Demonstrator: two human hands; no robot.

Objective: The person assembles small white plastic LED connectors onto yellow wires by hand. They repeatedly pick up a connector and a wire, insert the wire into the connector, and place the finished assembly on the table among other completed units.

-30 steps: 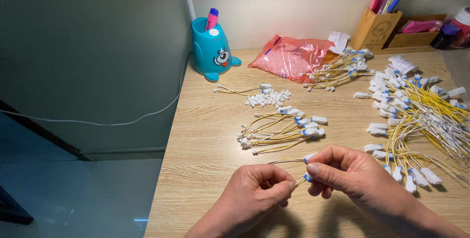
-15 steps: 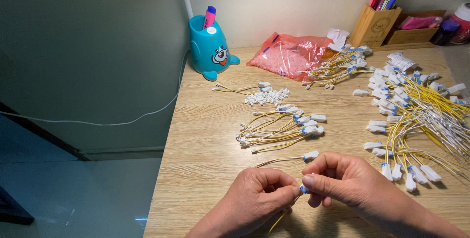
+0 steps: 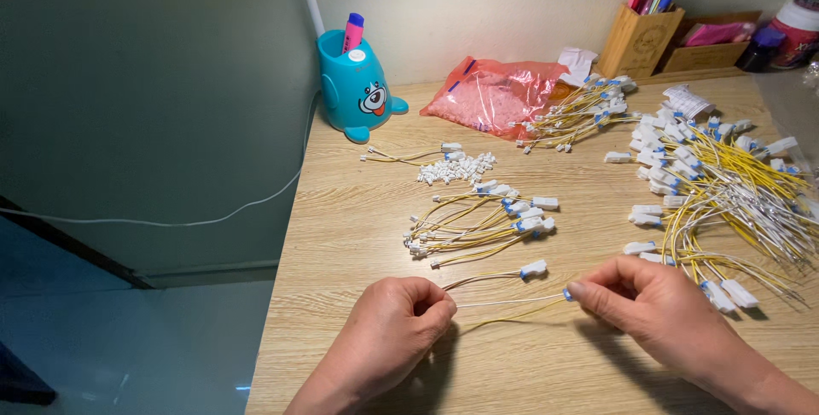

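My left hand (image 3: 394, 330) pinches one end of a thin yellow-and-white wire (image 3: 503, 304), low on the wooden desk (image 3: 358, 210). My right hand (image 3: 661, 308) pinches the wire's other end, where a small blue-and-white connector shows at the fingertips. The wire is stretched between the two hands just above the desk. One finished wire with a white connector (image 3: 533, 269) lies right behind it. Further back sits a bundle of yellow wires with connectors (image 3: 478, 223). A heap of small white connector pieces (image 3: 452, 169) lies behind that.
A large tangle of yellow wires (image 3: 725, 185) fills the right side. Another bundle (image 3: 580, 112) lies by a red plastic bag (image 3: 499, 95). A teal cartoon pen holder (image 3: 354, 87) stands back left, a wooden pen box (image 3: 641, 35) back right. The desk's left edge drops to the floor.
My hands were close together around the connector. They have since moved apart, the right hand going right, drawing the wire out straight between them.
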